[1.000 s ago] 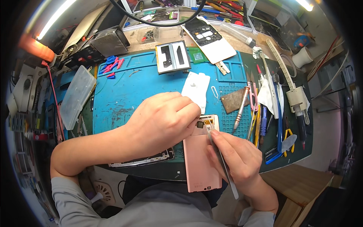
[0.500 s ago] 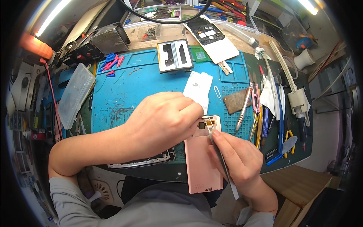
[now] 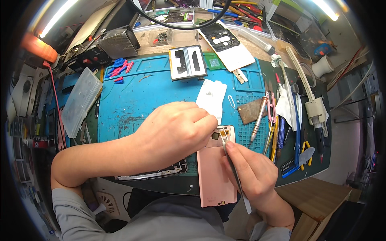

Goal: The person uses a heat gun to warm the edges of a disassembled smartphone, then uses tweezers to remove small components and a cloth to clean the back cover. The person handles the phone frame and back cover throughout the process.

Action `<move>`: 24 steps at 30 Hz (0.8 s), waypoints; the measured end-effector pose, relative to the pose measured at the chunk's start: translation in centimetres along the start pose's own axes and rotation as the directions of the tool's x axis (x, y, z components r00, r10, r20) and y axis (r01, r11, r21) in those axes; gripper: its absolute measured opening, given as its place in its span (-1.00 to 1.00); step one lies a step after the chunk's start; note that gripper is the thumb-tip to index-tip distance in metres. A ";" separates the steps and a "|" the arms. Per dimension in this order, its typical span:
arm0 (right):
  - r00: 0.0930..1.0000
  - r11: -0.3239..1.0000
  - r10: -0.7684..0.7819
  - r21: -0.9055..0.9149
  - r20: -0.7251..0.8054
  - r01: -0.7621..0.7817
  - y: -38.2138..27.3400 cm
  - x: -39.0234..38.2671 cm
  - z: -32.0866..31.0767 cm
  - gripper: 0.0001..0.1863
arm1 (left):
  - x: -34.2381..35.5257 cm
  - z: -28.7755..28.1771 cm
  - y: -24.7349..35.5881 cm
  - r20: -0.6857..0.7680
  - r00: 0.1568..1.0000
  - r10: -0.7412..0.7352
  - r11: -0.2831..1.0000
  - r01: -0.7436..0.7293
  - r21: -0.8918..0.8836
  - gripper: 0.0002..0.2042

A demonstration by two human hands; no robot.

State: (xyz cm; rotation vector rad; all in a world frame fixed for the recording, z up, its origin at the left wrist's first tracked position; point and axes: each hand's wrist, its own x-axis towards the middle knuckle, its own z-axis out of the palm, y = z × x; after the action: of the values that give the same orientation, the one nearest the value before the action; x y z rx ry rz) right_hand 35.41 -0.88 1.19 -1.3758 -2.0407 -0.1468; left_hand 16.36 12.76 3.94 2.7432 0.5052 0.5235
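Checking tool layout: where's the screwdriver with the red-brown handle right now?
Head view, right of centre: the screwdriver lies on the blue mat, beside the brown square pad, just above the right hand.

phone back (image 3: 215, 176) on mat (image 3: 136, 100), screwdriver (image 3: 257, 120) right

An electronics repair workshop is showing itself here: a blue repair mat (image 3: 132, 100) is covering the cluttered worktop (image 3: 321, 193), with screwdrivers (image 3: 257, 120), tweezers (image 3: 235, 172), phone parts and a parts tray (image 3: 80, 100) lying around.
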 end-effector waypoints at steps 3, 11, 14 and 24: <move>1.000 1.000 0.002 -0.002 0.002 -0.002 0.0 0.0 0.0 -0.67 | 0.0 -0.1 0.0 0.019 1.000 0.011 1.000 -0.011 0.002 -0.84; 1.000 1.000 -0.010 -0.009 -0.001 0.010 0.0 0.0 0.0 -0.67 | 0.1 -0.3 0.1 0.035 0.999 0.019 1.000 -0.019 0.012 -0.83; 1.000 1.000 -0.019 -0.012 -0.003 0.019 0.1 0.0 0.0 -0.68 | 0.0 -0.3 0.1 0.040 0.999 0.013 1.000 -0.013 0.005 -0.84; 0.999 0.999 -0.041 -0.017 0.020 0.041 0.2 -0.1 -0.1 -0.68 | -0.3 -0.5 0.2 0.057 0.998 -0.011 1.000 0.011 0.004 -0.85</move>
State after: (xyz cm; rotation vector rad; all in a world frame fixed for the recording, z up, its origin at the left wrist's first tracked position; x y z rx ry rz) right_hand 35.67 -0.90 1.16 -1.3509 -2.0895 -0.1695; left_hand 15.98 12.56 4.36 2.7488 0.5073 0.4403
